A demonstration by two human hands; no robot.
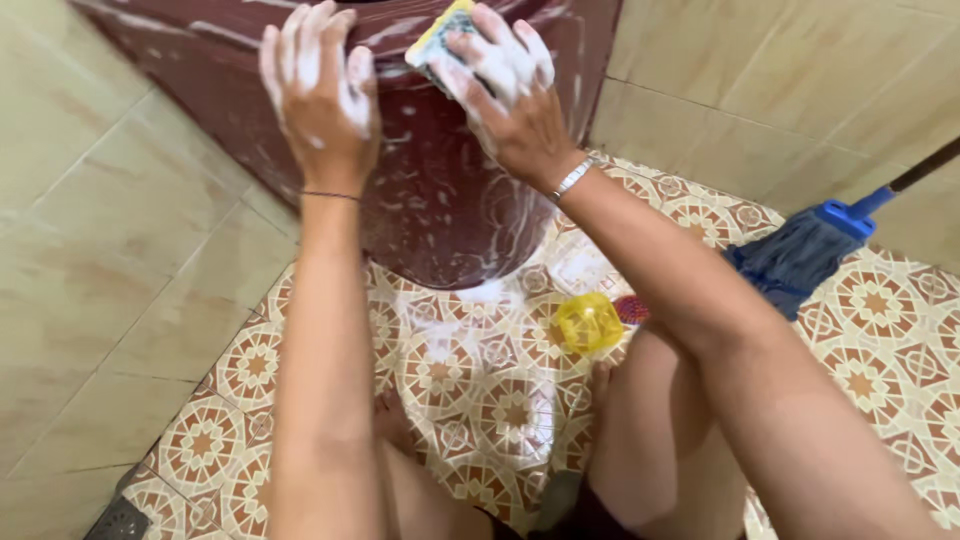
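The person's right hand [505, 85], wet with white suds, was clamped around a yellow rectangular scrubbing sponge [440, 35], fingers curled over its top, pressing it against the upper wall of a large dark maroon plastic tub [440, 200] that stood tipped toward the camera in the corner of a tiled washroom. The left hand [320, 90] held nothing; it lay flat with fingers spread on the tub's soapy side, just beside the sponge, apparently steadying the vessel. Streaks of lather ran down the maroon surface and a patch of foam had gathered on the patterned floor tiles [500, 400] at its base. Near the person's bare knees lay a small yellow translucent plastic lid or cup [588, 322], and well to the right a blue string mop head [800, 255] rested against the beige wall tiles [90, 250]. The likeliest trouble, judging from the lather everywhere, was slipping: the open left palm could slide on the slick plastic and let the tub roll or drop, the sponge could squirt from the soapy fingers, and the wet floor offered poor footing for bare feet.
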